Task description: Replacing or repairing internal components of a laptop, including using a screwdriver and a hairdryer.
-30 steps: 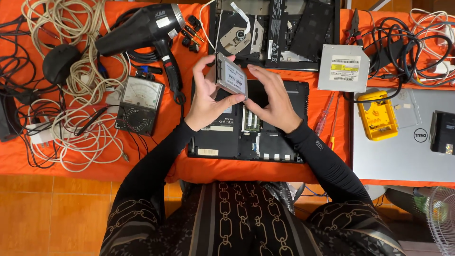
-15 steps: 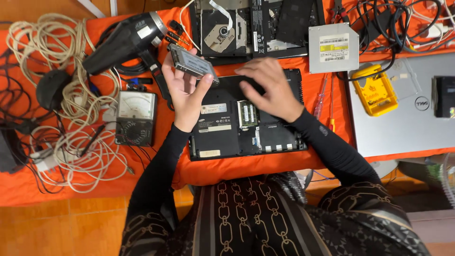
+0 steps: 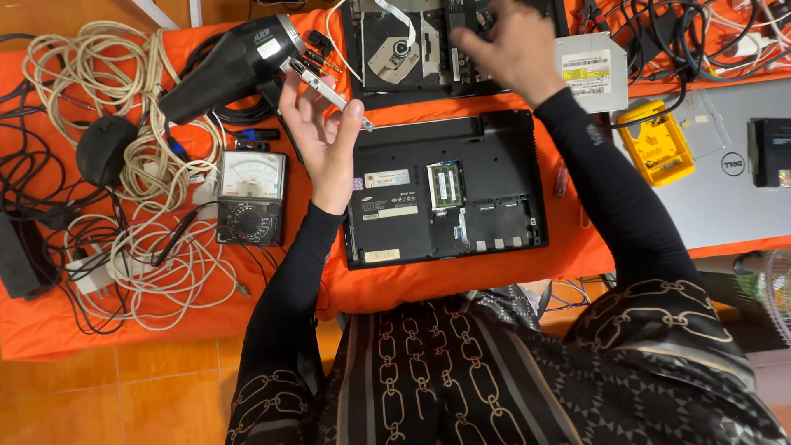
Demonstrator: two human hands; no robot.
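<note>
An orange cloth (image 3: 49,330) covers the table. In the middle lies an open black laptop base (image 3: 445,194), underside up, its memory module showing. Far of it sits a second dismantled laptop (image 3: 412,41), over which the right hand (image 3: 507,45) hovers, fingers loosely curled, holding nothing that can be seen. At far left lies a black heat gun (image 3: 227,66), with a coil of white cable (image 3: 124,206) and an analogue multimeter (image 3: 251,198) nearer. The left hand (image 3: 325,140) pinches a slim silver drive (image 3: 325,89) edge-on, just left of the base's far corner.
</note>
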